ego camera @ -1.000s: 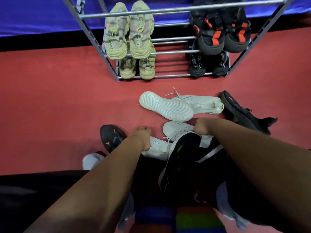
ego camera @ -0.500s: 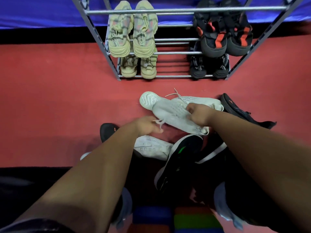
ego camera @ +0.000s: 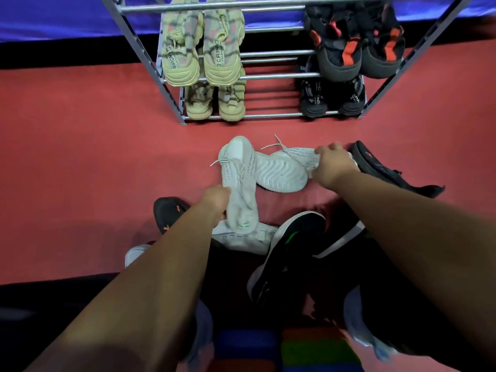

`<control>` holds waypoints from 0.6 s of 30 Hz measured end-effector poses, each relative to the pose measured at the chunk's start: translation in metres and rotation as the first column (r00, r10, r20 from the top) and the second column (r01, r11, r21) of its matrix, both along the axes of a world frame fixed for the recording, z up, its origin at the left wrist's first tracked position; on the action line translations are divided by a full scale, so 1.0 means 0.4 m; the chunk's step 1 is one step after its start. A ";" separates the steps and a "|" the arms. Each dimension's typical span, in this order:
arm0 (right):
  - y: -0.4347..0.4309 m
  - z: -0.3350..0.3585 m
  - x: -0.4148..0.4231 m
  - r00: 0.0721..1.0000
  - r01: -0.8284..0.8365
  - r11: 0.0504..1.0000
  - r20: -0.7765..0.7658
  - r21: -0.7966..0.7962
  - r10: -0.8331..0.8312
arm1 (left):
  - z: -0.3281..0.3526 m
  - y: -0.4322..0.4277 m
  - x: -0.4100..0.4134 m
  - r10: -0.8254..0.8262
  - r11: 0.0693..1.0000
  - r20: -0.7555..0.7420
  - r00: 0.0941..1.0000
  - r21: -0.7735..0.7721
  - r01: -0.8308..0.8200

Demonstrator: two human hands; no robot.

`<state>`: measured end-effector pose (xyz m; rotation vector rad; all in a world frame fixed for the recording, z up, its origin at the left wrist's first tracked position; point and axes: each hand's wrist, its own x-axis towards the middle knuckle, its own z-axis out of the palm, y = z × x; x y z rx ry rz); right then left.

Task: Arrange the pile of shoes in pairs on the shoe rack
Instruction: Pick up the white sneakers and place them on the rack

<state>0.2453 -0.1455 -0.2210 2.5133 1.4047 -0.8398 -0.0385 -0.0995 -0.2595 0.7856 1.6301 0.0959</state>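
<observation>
My left hand [ego camera: 217,200] grips a white knit sneaker [ego camera: 239,181] by its heel end, toe pointing away toward the shoe rack [ego camera: 268,76]. My right hand [ego camera: 332,163] closes on a second white sneaker [ego camera: 292,157] that lies on the red floor beside a third white shoe turned sole up [ego camera: 281,171]. On the metal rack stand two pairs of yellow-green sneakers [ego camera: 204,49] at the left and two pairs of black sneakers with red accents [ego camera: 354,49] at the right.
Loose shoes lie around my hands: a black shoe with orange marks [ego camera: 167,213] at the left, another black one [ego camera: 381,170] at the right, a black shoe with a green stripe [ego camera: 290,251] near me, a flat white shoe [ego camera: 241,238] under my left wrist. Red carpet [ego camera: 80,157] surrounds the rack.
My left hand took over the white sneaker and turned it toe-forward. My right hand let go of it and reached right to the other white sneaker.
</observation>
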 end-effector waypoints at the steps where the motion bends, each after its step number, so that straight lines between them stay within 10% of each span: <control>1: -0.003 0.007 0.021 0.998 -0.018 1.000 0.064 -0.020 0.019 | -0.007 0.007 -0.006 -0.085 0.995 -0.113 0.990 0.050 0.091; 5: -0.016 -0.007 0.083 0.994 -0.060 0.994 0.086 -0.087 0.067 | 0.004 0.000 0.005 -0.332 0.903 -0.340 0.880 0.156 0.401; 18: -0.015 -0.059 0.085 0.957 -0.136 0.962 0.221 -0.238 0.190 | -0.049 -0.035 0.042 -0.457 0.849 -0.450 0.767 0.038 0.528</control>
